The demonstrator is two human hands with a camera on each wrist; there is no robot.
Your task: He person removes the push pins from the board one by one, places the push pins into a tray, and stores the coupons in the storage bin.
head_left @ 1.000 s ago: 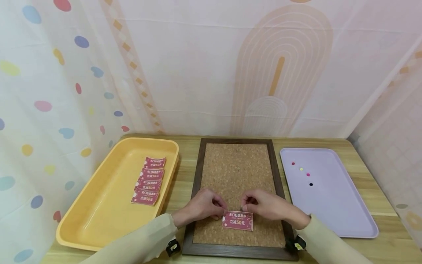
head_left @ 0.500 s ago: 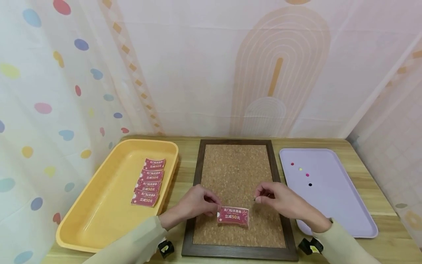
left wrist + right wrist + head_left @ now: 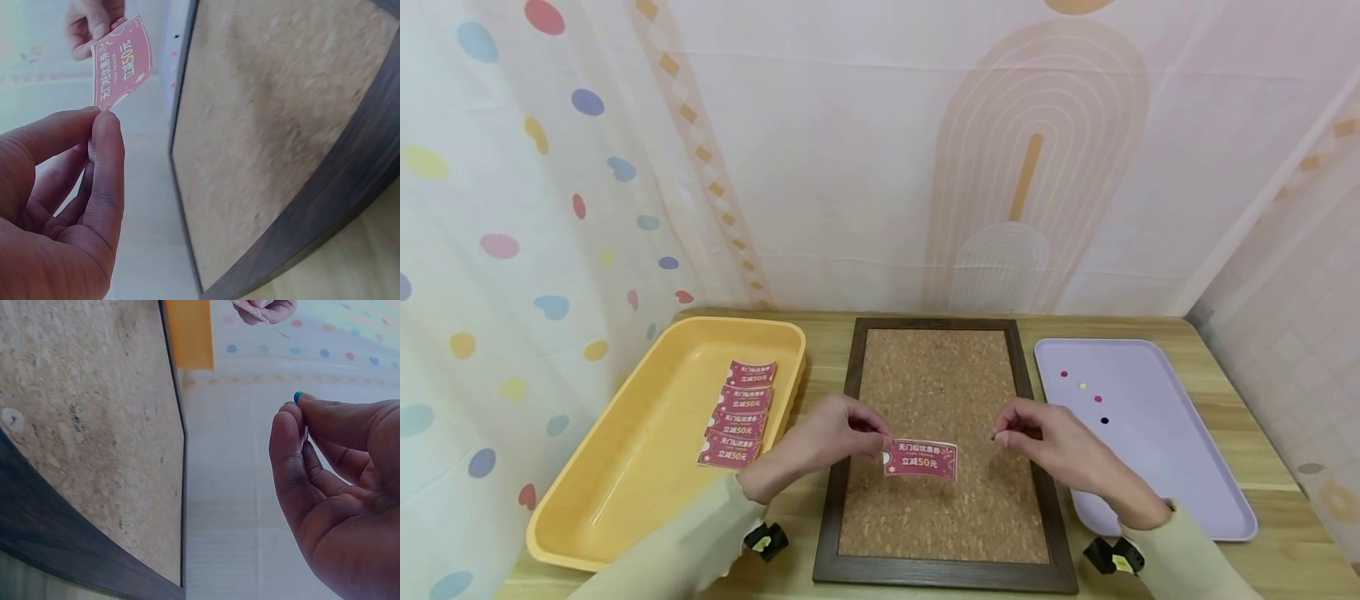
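My left hand pinches a red paper coupon by its left edge, thumb against forefinger. The coupon is held up over the lower part of a framed cork board; the left wrist view shows it slightly bent and raised off the cork. To its right, above the board's right side, my right hand pinches a tiny thumbtack with a teal head between thumb and forefinger. Most of the tack is hidden by the fingertips.
A yellow tray on the left holds several overlapping red coupons. On the right, a lilac tray carries several small thumbtacks, among them a black one. A patterned curtain hangs behind the wooden table.
The coupon has been lifted off the cork by my left hand and moved up and a little left. My right hand has drawn away from it to the right with the thumbtack.
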